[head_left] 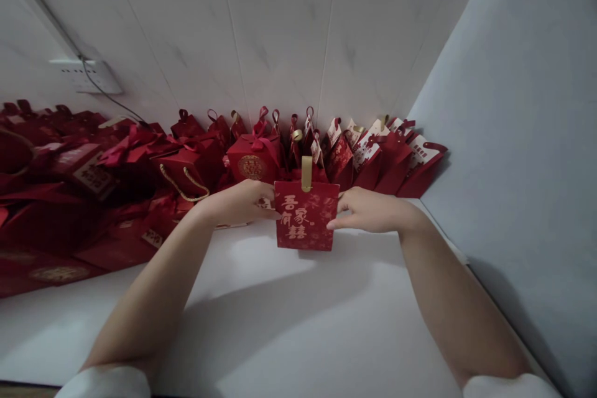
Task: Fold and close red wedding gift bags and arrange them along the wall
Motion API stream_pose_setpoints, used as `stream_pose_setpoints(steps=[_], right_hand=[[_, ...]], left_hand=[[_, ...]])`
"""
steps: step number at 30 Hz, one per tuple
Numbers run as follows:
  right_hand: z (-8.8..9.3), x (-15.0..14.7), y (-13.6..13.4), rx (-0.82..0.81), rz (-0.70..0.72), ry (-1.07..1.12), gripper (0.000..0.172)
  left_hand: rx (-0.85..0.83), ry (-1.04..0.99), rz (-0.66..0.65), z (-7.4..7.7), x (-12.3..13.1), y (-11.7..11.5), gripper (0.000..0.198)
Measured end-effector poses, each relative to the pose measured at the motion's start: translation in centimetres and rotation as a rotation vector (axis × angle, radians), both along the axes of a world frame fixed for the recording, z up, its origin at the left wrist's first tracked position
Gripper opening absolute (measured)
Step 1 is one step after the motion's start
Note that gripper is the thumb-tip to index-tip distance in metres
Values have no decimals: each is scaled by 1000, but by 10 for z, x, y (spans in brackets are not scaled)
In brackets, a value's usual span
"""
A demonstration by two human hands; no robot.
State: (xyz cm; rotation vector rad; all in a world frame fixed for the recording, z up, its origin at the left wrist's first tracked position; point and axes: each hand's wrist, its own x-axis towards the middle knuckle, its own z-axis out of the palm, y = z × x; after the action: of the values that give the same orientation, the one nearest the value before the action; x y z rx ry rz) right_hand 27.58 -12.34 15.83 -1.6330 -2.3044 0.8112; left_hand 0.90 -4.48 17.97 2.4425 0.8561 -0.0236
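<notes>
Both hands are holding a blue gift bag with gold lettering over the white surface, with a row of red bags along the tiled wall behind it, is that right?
Not quite: the gift bag is red, not blue, as the head view shows. The left hand and right hand do hold it by its sides over the white surface, with the row of red bags along the tiled wall.

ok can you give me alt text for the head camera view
Two bare hands, left hand and right hand, hold a small red gift bag with gold lettering upright on a white table. Rows of red gift bags line the tiled wall behind.
</notes>
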Motion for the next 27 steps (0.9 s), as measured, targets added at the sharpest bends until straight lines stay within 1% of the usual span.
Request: stream_pose_setpoints(steps=[3,5,8,11,13,18,27], right_hand=[[-4,1,3,-24,49,3,30],[-5,1,5,0,30,33,30],[-5,0,8,29,-58,51,32],[-8,0,12,5,-155,55,30],[-11,0,15,-15,-195,61,27],[-17,3,20,-40,-206,83,23],[-15,1,18,-92,-203,131,24]], left_hand=[[-10,51,5,-6,1,7,28],[-1,100,45,-12,1,12,31],[8,124,116,-19,4,18,30],[-24,67,120,-24,6,20,27],[-34,41,122,-26,7,21,27],[-18,23,135,-29,8,19,26],[-1,28,153,-26,10,17,26]])
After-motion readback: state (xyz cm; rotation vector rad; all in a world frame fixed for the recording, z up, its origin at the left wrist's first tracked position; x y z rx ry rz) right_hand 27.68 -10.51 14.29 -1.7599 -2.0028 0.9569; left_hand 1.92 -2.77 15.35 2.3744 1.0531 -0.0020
